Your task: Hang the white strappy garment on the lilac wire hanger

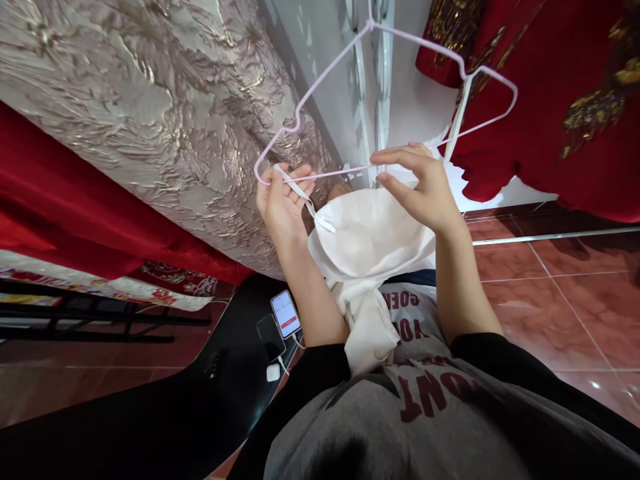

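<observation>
A pale pink wire hanger [320, 87] hangs in front of me from its hook at the top. My left hand [283, 200] is closed around the hanger's left corner and a thin white strap of a white garment [373, 247]. My right hand [417, 183] pinches the garment's upper edge against the hanger's bottom bar, thumb and fingers curled. The other strap [457, 123] runs over the hanger's right shoulder. The white cloth droops down between my forearms onto my grey shirt.
A silver-gold embroidered fabric [150, 100] fills the upper left, with red cloth [60, 220] below it. A red and gold garment [565, 100] hangs at the upper right. On a black surface [200, 407] lie a lit phone [286, 313], a dark phone and a white charger. Red floor tiles [560, 300] spread right.
</observation>
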Demonstrator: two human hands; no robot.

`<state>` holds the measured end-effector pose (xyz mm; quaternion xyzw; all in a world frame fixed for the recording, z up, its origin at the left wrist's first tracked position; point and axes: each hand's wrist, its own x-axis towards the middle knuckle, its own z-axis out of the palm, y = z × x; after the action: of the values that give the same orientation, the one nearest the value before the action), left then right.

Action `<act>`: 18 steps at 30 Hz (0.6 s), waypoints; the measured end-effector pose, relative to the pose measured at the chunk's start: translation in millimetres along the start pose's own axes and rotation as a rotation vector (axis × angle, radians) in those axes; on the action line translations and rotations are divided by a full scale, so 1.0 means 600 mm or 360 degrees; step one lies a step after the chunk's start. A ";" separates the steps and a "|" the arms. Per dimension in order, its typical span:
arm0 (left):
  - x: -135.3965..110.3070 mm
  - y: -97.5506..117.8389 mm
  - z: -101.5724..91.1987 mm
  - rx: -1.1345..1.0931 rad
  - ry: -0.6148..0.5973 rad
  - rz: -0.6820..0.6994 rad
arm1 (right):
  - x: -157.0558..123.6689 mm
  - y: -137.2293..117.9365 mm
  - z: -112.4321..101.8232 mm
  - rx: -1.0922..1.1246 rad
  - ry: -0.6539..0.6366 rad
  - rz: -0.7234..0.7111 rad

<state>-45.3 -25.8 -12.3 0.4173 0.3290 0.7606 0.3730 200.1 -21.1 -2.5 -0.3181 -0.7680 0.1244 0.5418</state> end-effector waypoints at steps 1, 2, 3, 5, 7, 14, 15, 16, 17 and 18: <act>0.000 -0.005 0.006 -0.0070 0.0024 -0.0006 | -0.001 0.010 -0.001 0.0040 0.0118 0.0004; 0.001 -0.010 0.010 -0.0113 0.0045 -0.0018 | -0.001 0.023 -0.004 0.0079 0.0283 0.0027; 0.003 -0.016 0.012 -0.0126 0.0060 -0.0034 | -0.002 0.041 -0.009 0.0116 0.0472 0.0074; 0.009 -0.027 0.010 -0.0095 0.0076 -0.0047 | -0.005 0.083 -0.024 0.0182 0.0816 0.0249; 0.016 -0.036 0.005 -0.0060 0.0114 0.0013 | -0.009 0.122 -0.042 0.0285 0.0839 0.0483; 0.020 -0.038 0.001 -0.0016 0.0116 0.0160 | -0.013 0.100 -0.061 0.0469 0.0596 0.0662; 0.019 -0.036 0.002 0.0005 0.0074 0.0171 | -0.007 0.080 -0.058 0.0478 0.0584 0.0666; 0.018 -0.035 0.002 0.0032 0.0039 0.0178 | 0.002 0.060 -0.056 0.0491 0.0584 0.0671; 0.018 -0.034 0.002 0.0061 0.0017 0.0181 | 0.015 0.041 -0.055 0.0509 0.0620 0.0660; 0.017 -0.033 0.001 0.0089 0.0010 0.0180 | 0.030 0.026 -0.056 0.0533 0.0672 0.0638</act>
<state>-42.7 -6.9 -23.8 0.4432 0.3272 0.7722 0.3167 232.4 -2.9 15.5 -0.3879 -0.5298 0.2843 0.6985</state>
